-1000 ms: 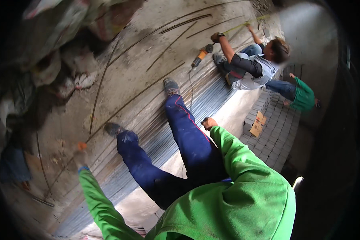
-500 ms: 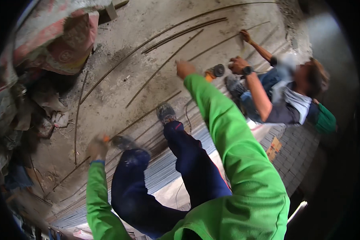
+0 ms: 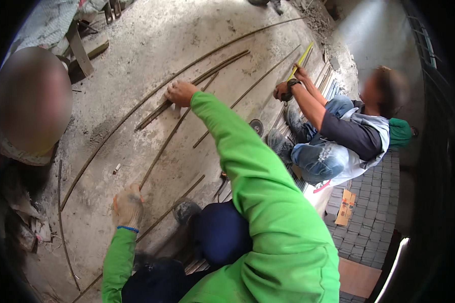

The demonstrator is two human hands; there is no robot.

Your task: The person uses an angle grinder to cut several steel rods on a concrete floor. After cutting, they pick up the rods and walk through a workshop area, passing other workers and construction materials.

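Note:
My left hand point(image 3: 129, 206), in a pale work glove with some orange on it, is closed at the lower end of a thin steel rod point(image 3: 163, 146) on the concrete floor. Farther off, my right hand point(image 3: 182, 94) reaches over a small bundle of short steel rods point(image 3: 215, 69); its fingers are curled down on them, and their tips are partly hidden. A long curved rebar point(image 3: 124, 118) lies just beyond the bundle. Other single rods point(image 3: 250, 91) rest nearer to the co-worker.
At right a crouching co-worker point(image 3: 356, 134) holds a yellow tape measure point(image 3: 301, 61). An angle grinder's disc point(image 3: 257, 126) shows near that person's shoes. Another person's head point(image 3: 34, 98) is at the left. Flattened cardboard point(image 3: 345, 207) lies on grey paving point(image 3: 366, 222).
My right hand has moved from near the grinder across to the rod bundle. My left hand has come to the rod's lower end. A person's head has appeared at left; the co-worker's tape measure is now extended.

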